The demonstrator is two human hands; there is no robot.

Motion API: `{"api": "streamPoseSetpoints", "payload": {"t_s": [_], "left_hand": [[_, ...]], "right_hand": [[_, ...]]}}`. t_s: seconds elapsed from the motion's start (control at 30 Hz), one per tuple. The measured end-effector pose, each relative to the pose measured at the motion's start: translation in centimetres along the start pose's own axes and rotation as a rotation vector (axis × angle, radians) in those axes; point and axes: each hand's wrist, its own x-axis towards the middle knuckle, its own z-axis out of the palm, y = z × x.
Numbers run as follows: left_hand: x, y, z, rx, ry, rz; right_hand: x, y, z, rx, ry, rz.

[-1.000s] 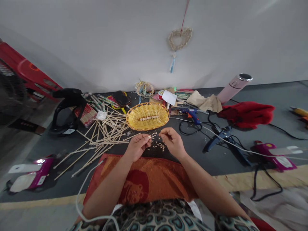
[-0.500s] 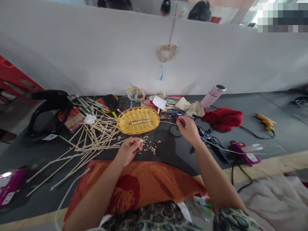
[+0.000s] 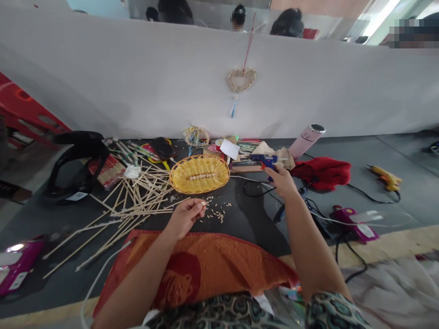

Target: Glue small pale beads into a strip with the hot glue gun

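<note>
My right hand [image 3: 283,180] is closed round the handle of a blue hot glue gun [image 3: 266,161], its nozzle pointing left above the table. In front of me my left hand [image 3: 187,215] pinches a small pale stick piece [image 3: 203,203] between thumb and fingertips. Several cut stick pieces [image 3: 217,215] lie scattered on the dark table just right of that hand. Behind them stands a yellow woven basket [image 3: 178,180] with a row of joined stick pieces [image 3: 201,176] inside. Long thin wooden sticks [image 3: 137,201] are heaped to the left of the basket.
An orange cloth [image 3: 226,260] covers the near edge. At the right are a red cloth [image 3: 322,173], a pink flask [image 3: 307,139], a yellow glue gun [image 3: 386,178] and a purple device [image 3: 356,224] with cables. A heart-shaped ornament [image 3: 242,80] hangs on the white partition [image 3: 137,77].
My right hand has lifted the blue glue gun from the table and moved slightly right with it. The left hand keeps its pinch. The whole view has shifted a little.
</note>
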Motion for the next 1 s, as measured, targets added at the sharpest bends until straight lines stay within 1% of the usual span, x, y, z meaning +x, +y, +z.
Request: {"api": "streamPoseSetpoints", "payload": {"t_s": [0.07, 0.1, 0.13, 0.17, 0.2, 0.27, 0.3, 0.4, 0.47, 0.7, 1.0], "left_hand": [[0.0, 0.0, 0.0, 0.012, 0.003, -0.005], [0.0, 0.0, 0.0, 0.023, 0.008, -0.01], [0.0, 0.0, 0.0, 0.039, 0.015, -0.013], [0.1, 0.0, -0.1, 0.059, 0.021, -0.018], [0.1, 0.0, -0.3, 0.081, 0.03, -0.019], [0.2, -0.1, -0.6, 0.131, 0.041, -0.007], [0.2, -0.1, -0.7, 0.153, 0.044, 0.008], [0.4, 0.2, -1.1, 0.189, 0.041, 0.059], [0.5, 0.4, -1.3, 0.194, 0.045, 0.084], [0.5, 0.6, -1.8, 0.227, 0.095, 0.106], [0.3, 0.7, -1.6, 0.266, 0.071, 0.134]], "right_hand": [[-2.1, -1.2, -0.1, 0.106, -0.039, -0.016], [-3.3, -1.9, 0.1, 0.18, -0.081, -0.033], [-4.7, -2.6, 0.4, 0.371, -0.154, -0.052], [-6.0, -3.3, 0.8, 0.518, -0.232, -0.062], [-7.3, -3.9, 1.5, 0.612, -0.294, -0.07], [-9.4, -4.7, 2.9, 0.739, -0.374, -0.09], [-10.2, -4.8, 3.7, 0.77, -0.435, -0.099], [-11.3, -4.5, 5.6, 0.757, -0.639, -0.115], [-11.4, -4.0, 6.2, 0.718, -0.722, -0.119], [-11.2, -3.4, 6.5, 0.674, -0.818, -0.157], [-11.3, -2.8, 6.8, 0.67, -0.842, -0.16]]}}
